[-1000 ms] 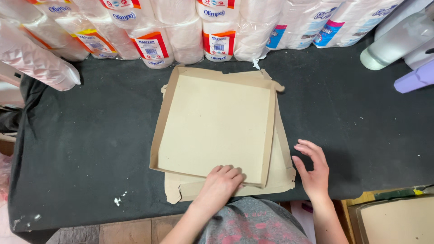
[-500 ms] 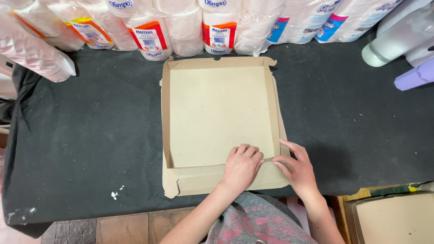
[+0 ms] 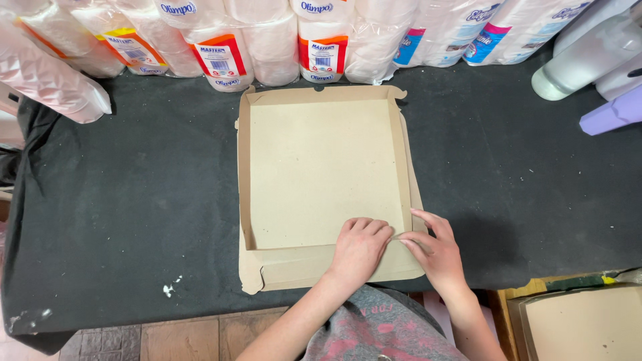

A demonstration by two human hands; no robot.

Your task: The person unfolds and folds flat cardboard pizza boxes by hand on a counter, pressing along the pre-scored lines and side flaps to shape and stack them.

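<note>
A brown cardboard box [image 3: 321, 167], shallow and square with raised side walls, lies on a dark cloth-covered table [image 3: 127, 200]. Its near flap lies flat toward me. My left hand [image 3: 359, 249] rests knuckles-up on the box's near right corner, fingers curled against the near wall. My right hand [image 3: 435, 251] touches the same corner from the right, fingertips pinching the fold of the right wall.
Packs of white paper rolls [image 3: 267, 40] line the table's far edge. White and lilac plastic bottles [image 3: 588, 60] lie at the far right. More flat cardboard [image 3: 588, 327] sits low at the right, beyond the table's near edge.
The box has been turned square and pushed toward the paper rolls. Both hands have moved from its near edge onto the near right corner.
</note>
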